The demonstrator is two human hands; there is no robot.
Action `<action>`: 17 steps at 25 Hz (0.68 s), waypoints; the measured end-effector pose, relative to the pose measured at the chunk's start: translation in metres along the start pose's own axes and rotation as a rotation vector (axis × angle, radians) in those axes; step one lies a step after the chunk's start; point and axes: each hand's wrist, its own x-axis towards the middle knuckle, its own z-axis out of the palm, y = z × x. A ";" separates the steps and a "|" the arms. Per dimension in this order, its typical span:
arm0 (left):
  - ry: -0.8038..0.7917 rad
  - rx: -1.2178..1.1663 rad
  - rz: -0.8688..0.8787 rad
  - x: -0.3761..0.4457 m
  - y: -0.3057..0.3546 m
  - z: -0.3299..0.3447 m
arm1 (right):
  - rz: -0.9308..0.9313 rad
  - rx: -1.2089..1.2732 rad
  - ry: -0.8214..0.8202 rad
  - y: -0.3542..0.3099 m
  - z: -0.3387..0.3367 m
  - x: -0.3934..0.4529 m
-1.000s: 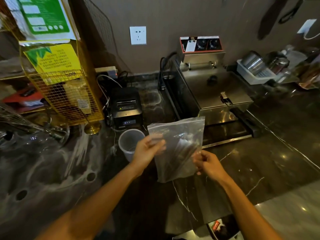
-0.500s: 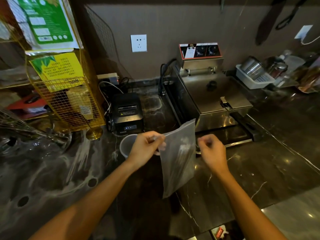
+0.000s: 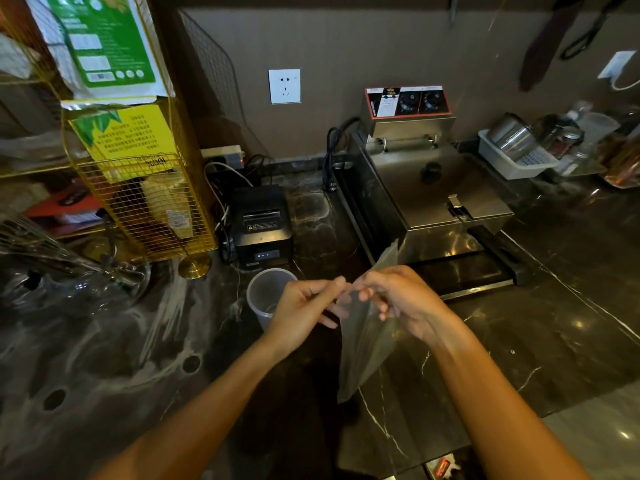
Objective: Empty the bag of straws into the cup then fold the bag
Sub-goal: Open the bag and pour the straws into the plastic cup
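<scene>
A clear plastic bag hangs edge-on over the dark marble counter, its top pinched between both hands. My left hand grips the bag's top edge from the left with thumb and fingers. My right hand grips the same edge from the right, fingertips almost touching the left ones. The straws inside are barely visible through the plastic. A translucent plastic cup stands upright on the counter just left of my left hand, partly hidden by it.
A black receipt printer sits behind the cup. A steel fryer stands behind my right hand. A yellow wire rack and glassware are at the left. A white basket of metal cups is at the back right.
The bag turned from broadside to edge-on. My right hand rose from the bag's lower side to its top edge, meeting my left hand there.
</scene>
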 end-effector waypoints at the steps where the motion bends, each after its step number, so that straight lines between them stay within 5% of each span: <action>1: 0.007 -0.042 -0.024 0.001 0.002 0.001 | -0.020 -0.015 -0.014 -0.001 0.001 0.000; 12: -0.034 -0.154 -0.151 0.009 0.016 -0.006 | -0.166 0.066 -0.220 -0.002 0.008 0.001; 17: 0.029 -0.078 -0.114 0.009 0.014 -0.003 | -0.140 -0.056 -0.169 -0.002 0.013 -0.002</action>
